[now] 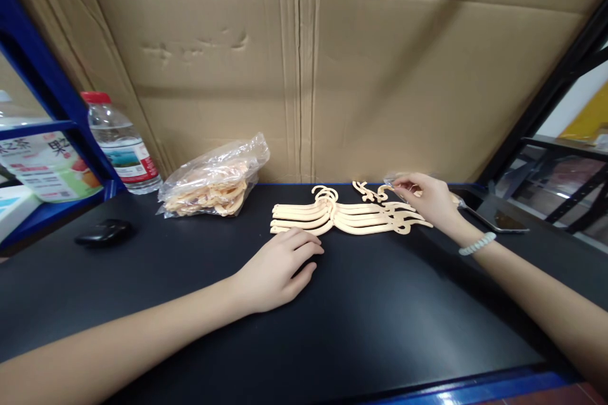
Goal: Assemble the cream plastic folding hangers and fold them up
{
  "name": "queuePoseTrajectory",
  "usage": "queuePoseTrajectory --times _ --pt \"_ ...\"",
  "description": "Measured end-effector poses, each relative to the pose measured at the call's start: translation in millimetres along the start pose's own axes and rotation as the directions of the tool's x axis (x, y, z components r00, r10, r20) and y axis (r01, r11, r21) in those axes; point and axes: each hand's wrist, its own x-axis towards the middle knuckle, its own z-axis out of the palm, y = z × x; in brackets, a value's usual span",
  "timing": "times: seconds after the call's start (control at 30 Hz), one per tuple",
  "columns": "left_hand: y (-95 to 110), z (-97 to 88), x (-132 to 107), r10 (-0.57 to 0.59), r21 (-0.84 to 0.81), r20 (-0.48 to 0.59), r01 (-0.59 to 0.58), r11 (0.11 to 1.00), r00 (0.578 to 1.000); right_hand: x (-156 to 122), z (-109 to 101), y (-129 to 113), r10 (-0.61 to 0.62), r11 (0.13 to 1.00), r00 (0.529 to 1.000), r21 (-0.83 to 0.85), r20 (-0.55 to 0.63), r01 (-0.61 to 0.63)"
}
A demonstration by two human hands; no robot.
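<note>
Several cream plastic hangers [361, 218] lie overlapped in a row on the black tabletop, their hooks at the back. My left hand [280, 269] rests palm down just in front of the row, fingers loosely stretched, holding nothing. Behind the right end of the row, my right hand [427, 199] is closed, fingertips pinched on a small curved cream plastic piece [386, 190]. Part of that piece is hidden by the fingers. Next to it lie a few loose cream pieces [365, 192]. Clear plastic [394, 177] shows around the right fingertips.
A clear bag of cream plastic parts [213, 183] stands at the back left. Further left are a water bottle [124, 152] and a black mouse [104, 232]. A phone [496, 218] lies at the right. Cardboard [380, 76] walls the back; blue shelving [42, 133] borders the left.
</note>
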Motion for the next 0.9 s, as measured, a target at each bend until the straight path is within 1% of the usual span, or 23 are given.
queuePoseTrajectory --times 0.13,0.27,0.33,0.4,0.47,0.5,0.57,0.63,0.7,0.8,0.9 --pt "-0.6 -0.1 -0.2 0.004 -0.005 -0.002 -0.004 1.0 1.0 -2.4 -1.0 -2.7 -0.013 0.999 0.999 -0.046 -0.052 0.011" --pt "0.4 -1.2 -1.4 -0.021 -0.039 -0.015 0.02 0.999 1.0 -5.0 -3.1 -15.6 -0.04 0.997 0.995 -0.064 -0.092 0.034" --pt "4.4 -2.9 -2.2 -0.076 -0.103 -0.057 0.07 0.992 0.996 -6.2 -5.0 -27.3 -0.072 0.995 0.99 -0.073 -0.121 0.064" --pt "10.9 -4.6 -2.5 -0.175 -0.221 -0.104 0.149 0.964 0.979 -7.5 -7.0 -42.4 -0.115 0.991 0.982 -0.08 -0.152 0.104" --pt "18.3 -5.3 -2.0 -0.29 -0.384 -0.1 0.232 0.894 0.952 -9.8 -8.4 -59.8 -0.167 0.986 0.969 -0.063 -0.183 0.158" --pt "21.7 -5.0 -1.5 -0.334 -0.472 -0.073 0.262 0.842 0.94 -11.7 -8.7 -69.0 -0.187 0.982 0.962 -0.04 -0.2 0.183" --pt "26.3 -3.3 0.0 -0.39 -0.639 0.015 0.309 0.705 0.921 -17.0 -7.7 -87.8 -0.19 0.979 0.957 0.034 -0.221 0.202" --pt "28.1 -0.6 1.6 -0.424 -0.757 0.093 0.34 0.558 0.901 -24.1 -4.9 -105.7 -0.166 0.97 0.966 0.143 -0.198 0.196" --pt "27.7 1.9 2.8 -0.457 -0.819 0.13 0.355 0.45 0.88 -31.8 -0.8 -120.7 -0.181 0.941 0.973 0.264 -0.144 0.214" --pt "26.2 3.9 4.0 -0.507 -0.866 0.115 0.336 0.37 0.854 -41.7 6.7 -133.7 -0.266 0.888 0.962 0.37 -0.069 0.272" --pt "26.8 3.9 5.5 -0.538 -0.908 0.086 0.289 0.304 0.838 -48.1 14.9 -135.4 -0.299 0.869 0.954 0.417 0.015 0.266"
